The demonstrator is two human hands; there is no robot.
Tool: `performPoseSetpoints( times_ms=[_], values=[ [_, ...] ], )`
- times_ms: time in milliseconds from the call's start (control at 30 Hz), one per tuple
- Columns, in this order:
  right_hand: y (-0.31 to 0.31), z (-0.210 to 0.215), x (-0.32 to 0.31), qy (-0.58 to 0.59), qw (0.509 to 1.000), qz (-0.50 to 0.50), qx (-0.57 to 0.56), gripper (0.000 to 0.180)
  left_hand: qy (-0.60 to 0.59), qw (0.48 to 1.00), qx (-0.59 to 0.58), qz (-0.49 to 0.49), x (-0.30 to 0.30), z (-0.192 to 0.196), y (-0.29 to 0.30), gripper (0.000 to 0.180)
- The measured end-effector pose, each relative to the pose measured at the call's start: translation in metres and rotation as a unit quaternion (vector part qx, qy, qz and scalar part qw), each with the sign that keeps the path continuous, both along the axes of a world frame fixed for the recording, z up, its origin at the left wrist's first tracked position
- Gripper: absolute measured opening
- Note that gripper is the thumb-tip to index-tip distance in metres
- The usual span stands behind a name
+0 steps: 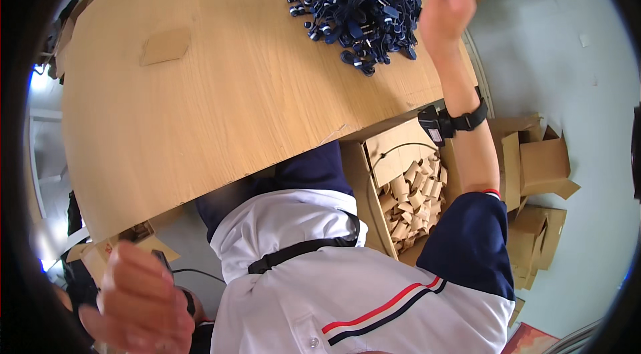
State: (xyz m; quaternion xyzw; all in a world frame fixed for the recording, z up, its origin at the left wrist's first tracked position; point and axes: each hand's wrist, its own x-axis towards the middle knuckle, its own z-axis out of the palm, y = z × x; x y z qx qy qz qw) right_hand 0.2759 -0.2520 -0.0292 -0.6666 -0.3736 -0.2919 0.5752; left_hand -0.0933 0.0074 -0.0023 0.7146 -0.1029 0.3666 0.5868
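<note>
A heap of dark navy coiled cables [364, 14], with small plugs and some silvery parts, lies on the wooden table [220, 100] near its far right side. At the heap's right edge my right hand [449, 7] is closed, thumb and fingers pinching a dark cable bundle that partly hides behind them. A black strap with a small box-shaped device [437, 126] sits on my right wrist. My left hand [143, 300] is raised at the lower left, off the table, and smeared by motion. Its fingers cannot be made out, and no held thing shows there.
A flat cardboard piece [165, 46] lies on the table's left part. Below the table's front edge, beside my body, stands a carton [377, 210] holding many short cardboard tubes [414, 200]. More open cartons [544, 164] are on the floor at right.
</note>
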Motion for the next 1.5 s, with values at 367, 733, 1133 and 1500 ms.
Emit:
performPoseSetpoints(
  times_ms=[367,733,1133,1500],
  values=[
    [0.049,0.078,-0.024,-0.078,0.986,0.045,0.141,0.023,0.087,0.988,0.0,-0.131,0.189,0.019,-0.061,0.032],
    [0.072,0.104,-0.044,-0.06,0.967,0.155,0.191,0.02,-0.033,0.929,-0.242,-0.278,0.293,0.015,-0.099,0.031],
    [0.073,0.101,-0.086,0.288,0.952,0.094,-0.046,0.022,-0.12,0.982,0.118,0.088,0.253,0.02,-0.052,0.008],
    [0.076,0.085,-0.092,-0.121,0.97,-0.051,-0.203,0.018,0.273,0.812,0.492,0.153,0.173,-0.097,0.106,0.048]
  ],
)
